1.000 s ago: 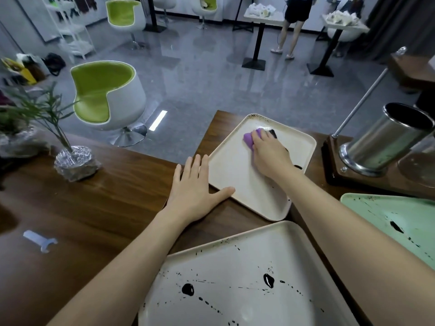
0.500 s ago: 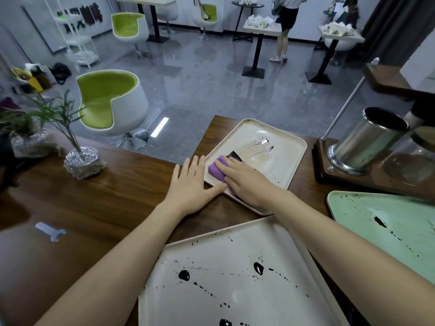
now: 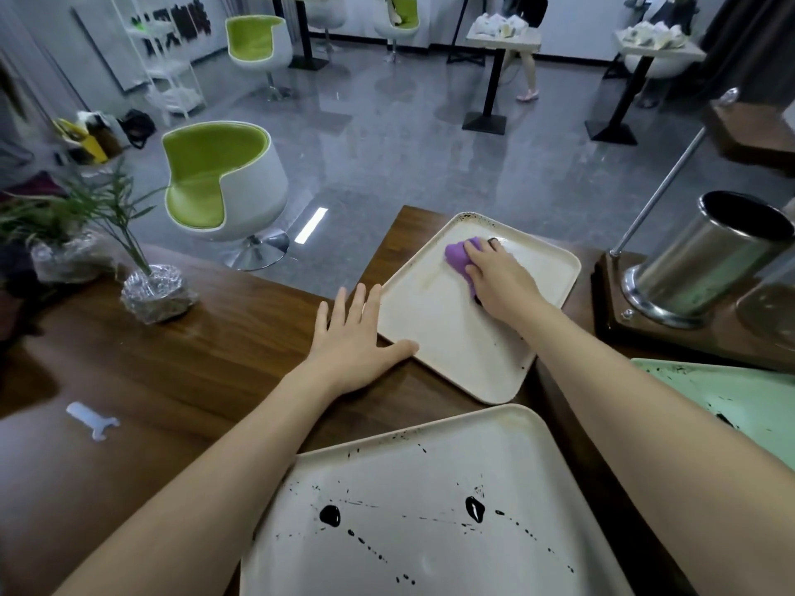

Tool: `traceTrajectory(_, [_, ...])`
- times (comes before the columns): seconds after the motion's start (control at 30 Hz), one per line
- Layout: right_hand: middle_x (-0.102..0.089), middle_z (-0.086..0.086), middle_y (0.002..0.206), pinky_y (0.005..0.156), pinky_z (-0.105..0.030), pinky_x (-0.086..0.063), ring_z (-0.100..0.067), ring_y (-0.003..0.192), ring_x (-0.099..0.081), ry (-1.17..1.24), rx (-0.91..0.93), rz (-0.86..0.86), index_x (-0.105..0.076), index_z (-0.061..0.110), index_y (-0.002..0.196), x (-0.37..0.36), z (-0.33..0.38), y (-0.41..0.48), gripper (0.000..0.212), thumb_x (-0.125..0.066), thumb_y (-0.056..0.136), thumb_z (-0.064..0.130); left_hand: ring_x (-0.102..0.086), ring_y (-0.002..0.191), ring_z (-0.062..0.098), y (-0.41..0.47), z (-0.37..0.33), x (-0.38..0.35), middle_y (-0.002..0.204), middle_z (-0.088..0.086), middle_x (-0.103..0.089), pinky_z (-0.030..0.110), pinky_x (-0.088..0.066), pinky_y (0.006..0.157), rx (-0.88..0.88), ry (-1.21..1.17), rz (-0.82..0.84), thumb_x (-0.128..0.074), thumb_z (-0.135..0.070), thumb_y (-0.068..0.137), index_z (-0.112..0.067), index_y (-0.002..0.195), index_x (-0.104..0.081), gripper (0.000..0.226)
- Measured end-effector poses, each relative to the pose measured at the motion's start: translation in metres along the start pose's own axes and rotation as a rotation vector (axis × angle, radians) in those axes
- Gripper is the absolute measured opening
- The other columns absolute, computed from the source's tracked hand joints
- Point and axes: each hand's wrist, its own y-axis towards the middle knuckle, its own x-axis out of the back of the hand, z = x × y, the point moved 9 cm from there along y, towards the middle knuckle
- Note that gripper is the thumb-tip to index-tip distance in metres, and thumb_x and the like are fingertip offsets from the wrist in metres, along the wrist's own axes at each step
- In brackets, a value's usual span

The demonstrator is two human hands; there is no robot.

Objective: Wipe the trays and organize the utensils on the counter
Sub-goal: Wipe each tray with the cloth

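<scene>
- Pressing on a purple cloth [image 3: 458, 255], the right hand [image 3: 499, 279] is laid palm-down with its fingers extended over the fabric. The thumb is hidden, so a pinch cannot be confirmed.
- The cloth is found under and just ahead of the right fingers, on the far part of a cream tray [image 3: 447, 337]. A small dark mark is noted at the right fingertips, and dark specks are seen along the tray's far rim.
- The left hand [image 3: 352, 342] is placed flat on the wooden counter [image 3: 193, 359] with its fingers straight and spread. Its thumb is set against the tray's near-left edge; nothing is gripped.
- A second cream tray [image 3: 430, 462] is located between the forearms, nearer the body than both hands. It is marked with two black blots and scattered black splashes.
- A green tray [image 3: 740, 402], also spotted black, is recorded to the right of the right forearm.
- A steel cylinder [image 3: 705, 260] is seen to the right of the right hand, leaning in the frame on a wooden base [image 3: 611, 303].
- To the left of the left hand, a foil-wrapped plant pot [image 3: 155, 290] and a small white wrench-shaped piece [image 3: 92, 419] are observed on the counter.
- No legible writing is made out on any item.
</scene>
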Motion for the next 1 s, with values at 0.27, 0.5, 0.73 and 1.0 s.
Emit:
traceTrajectory(0.27, [-0.032,-0.012,0.159,0.114,-0.038,-0.029,-0.03,0.143,-0.03,-0.007,0.195,0.086,-0.034,0.007,0.151,-0.02,0.088,-0.019,0.049,-0.038,0.103,0.018,0.019,0.155,0.022,-0.001,-0.001,0.001,0.171,0.001,0.012,0.053,0.01,0.125,-0.009,-0.001,-0.006,-0.037,-0.081,0.088,-0.025,0.162,0.011,0.105])
traceTrajectory(0.5, [-0.029,-0.002,0.162,0.115,-0.037,-0.032,-0.021,0.147,-0.026,0.079,0.284,0.121,-0.033,0.017,0.154,-0.028,0.111,-0.037,0.05,-0.039,0.106,0.027,0.018,0.156,0.019,-0.003,-0.004,0.003,0.171,0.001,0.012,0.052,0.009,0.125,-0.011,0.028,-0.013,-0.032,-0.079,0.091,-0.02,0.162,0.012,0.102])
traceTrajectory(0.73, [-0.044,-0.006,0.146,0.093,-0.044,-0.045,-0.03,0.13,-0.04,0.004,-0.036,0.051,-0.046,0.012,0.137,-0.016,0.042,0.024,0.035,-0.033,0.105,0.022,0.02,0.155,0.018,-0.002,0.0,0.0,0.171,0.001,0.013,0.054,0.01,0.124,-0.015,0.0,-0.018,-0.036,-0.079,0.088,-0.021,0.162,0.011,0.105])
traceTrajectory(1.0, [-0.048,-0.008,0.139,0.089,-0.038,-0.039,-0.031,0.125,-0.044,0.033,-0.054,0.045,-0.049,0.01,0.13,-0.017,0.047,0.021,0.031,-0.034,0.104,0.019,0.019,0.155,0.017,0.0,0.0,-0.001,0.171,0.001,0.013,0.053,0.011,0.124,-0.013,0.0,-0.017,-0.036,-0.078,0.09,-0.021,0.162,0.01,0.104])
